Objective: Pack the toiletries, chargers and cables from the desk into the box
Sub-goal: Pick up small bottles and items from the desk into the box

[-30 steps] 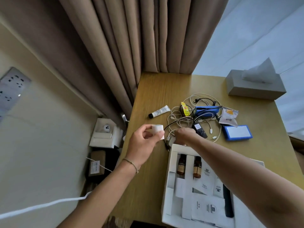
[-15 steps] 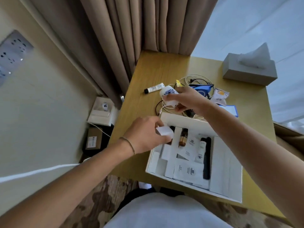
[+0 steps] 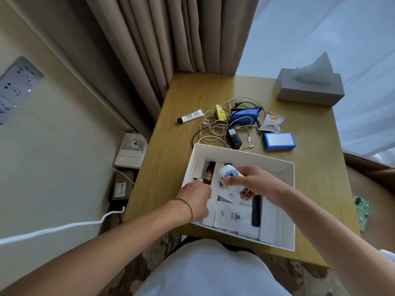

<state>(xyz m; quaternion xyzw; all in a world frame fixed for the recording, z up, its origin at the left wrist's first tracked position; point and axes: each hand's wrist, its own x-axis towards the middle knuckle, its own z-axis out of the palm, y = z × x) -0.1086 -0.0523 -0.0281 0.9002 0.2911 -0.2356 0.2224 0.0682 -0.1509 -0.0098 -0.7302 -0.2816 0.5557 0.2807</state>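
A white open box (image 3: 241,152) sits at the near edge of the wooden desk (image 3: 171,150). It holds a brown bottle (image 3: 208,173), white sachets (image 3: 232,216) and a black comb (image 3: 256,210). My right hand (image 3: 259,184) holds a white charger with a blue pattern (image 3: 229,173) over the box's middle. My left hand (image 3: 196,197) reaches into the box's left side, fingers turned down and hidden. Behind the box lie tangled cables (image 3: 213,130), a black power adapter (image 3: 234,138), a blue pouch (image 3: 243,117) and a white tube with a black cap (image 3: 190,116).
A yellow sachet (image 3: 221,112), a white snack packet (image 3: 271,123) and a blue-edged case (image 3: 279,141) lie behind the box. A grey tissue box (image 3: 307,90) stands far right. Curtains hang behind the desk. Small boxes (image 3: 130,151) and a white cable are on the floor at left.
My right hand lifted the white charger from the cable pile and brought it back over the box. My left hand went down into the box's left side; the white block it held is out of sight.
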